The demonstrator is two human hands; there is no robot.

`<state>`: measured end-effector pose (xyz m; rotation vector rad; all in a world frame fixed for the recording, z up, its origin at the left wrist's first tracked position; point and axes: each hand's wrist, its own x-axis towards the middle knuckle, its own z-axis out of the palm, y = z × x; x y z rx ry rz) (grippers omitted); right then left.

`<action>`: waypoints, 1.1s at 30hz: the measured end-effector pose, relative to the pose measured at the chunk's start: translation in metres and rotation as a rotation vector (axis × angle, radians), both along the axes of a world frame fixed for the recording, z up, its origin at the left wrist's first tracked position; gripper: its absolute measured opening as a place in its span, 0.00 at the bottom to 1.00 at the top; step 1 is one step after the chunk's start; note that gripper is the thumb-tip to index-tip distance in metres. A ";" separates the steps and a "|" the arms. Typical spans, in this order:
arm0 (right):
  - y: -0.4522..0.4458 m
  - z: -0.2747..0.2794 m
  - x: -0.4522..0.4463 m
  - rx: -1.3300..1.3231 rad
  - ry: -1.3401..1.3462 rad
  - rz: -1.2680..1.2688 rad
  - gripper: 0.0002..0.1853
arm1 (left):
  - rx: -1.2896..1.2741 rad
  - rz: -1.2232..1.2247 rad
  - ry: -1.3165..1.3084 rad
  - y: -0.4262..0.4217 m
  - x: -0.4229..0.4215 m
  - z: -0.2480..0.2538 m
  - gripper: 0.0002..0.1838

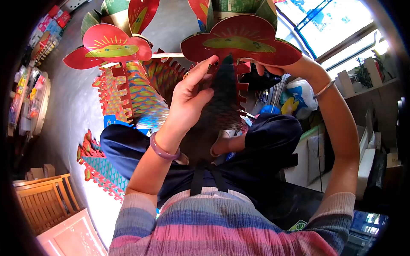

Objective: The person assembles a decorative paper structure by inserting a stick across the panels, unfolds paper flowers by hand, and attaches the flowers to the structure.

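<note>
In front of me stands a large paper-and-cardboard construction with a red petal-shaped cardboard piece [256, 30] bearing a yellow-green pattern. My right hand [294, 67] grips the lower right edge of that piece, its fingers partly hidden behind it. My left hand [192, 96] is raised below the piece, thumb and index finger apart, the index fingertip at its lower edge. A dark, scale-patterned panel [224, 94] with red notched edges hangs beneath. To the left, a similar red petal piece [113, 47] tops a colourful scale-patterned panel [145, 94].
A teal panel with red notched edges [104, 170] lies on the floor at left. Near it are a wooden chair [45, 198] and a shelf of colourful goods [32, 98]. Bags [301, 96] and white boxes [311, 158] stand at right, below a window [329, 21].
</note>
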<state>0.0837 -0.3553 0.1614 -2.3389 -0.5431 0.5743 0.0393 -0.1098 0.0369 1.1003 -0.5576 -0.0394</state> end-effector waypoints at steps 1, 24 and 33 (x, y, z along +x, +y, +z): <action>0.002 0.003 -0.002 -0.021 0.048 -0.048 0.16 | 0.005 0.006 0.009 0.000 0.000 0.000 0.36; 0.008 -0.006 0.001 -0.023 -0.205 -0.011 0.12 | 0.352 0.226 -0.306 -0.006 0.008 0.002 0.35; -0.003 -0.035 -0.004 -0.014 -0.673 -0.118 0.11 | 0.252 0.223 -0.261 -0.006 0.017 0.002 0.34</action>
